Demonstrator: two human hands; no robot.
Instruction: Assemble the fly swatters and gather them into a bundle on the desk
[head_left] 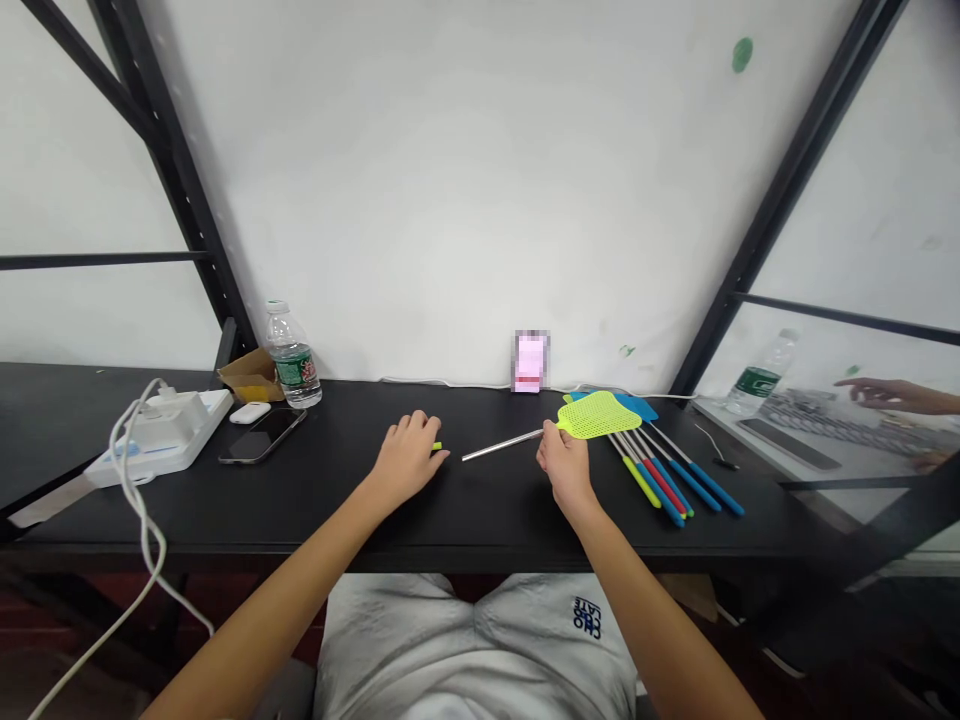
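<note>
My right hand [564,462] is closed around a yellow-green fly swatter [600,416], gripping it just below its perforated head. The swatter's bare metal rod [502,445] points left from my fist, and its free end has no grip on it. My left hand [409,455] is curled palm down over a yellow-green handle [437,446]. Only a short end of that handle shows by the thumb; the fingers hide the rest. A gap separates handle and rod. Right of my right hand lie several fly swatters [660,475] with blue, red and yellow-green handles, their heads partly covered by the held one.
On the black table [480,525] stand a water bottle [294,360], a small cardboard box [251,375], a white case [250,412], a dark phone [264,436] and a white power strip [169,430] with cables. A lit phone [530,362] leans against the wall.
</note>
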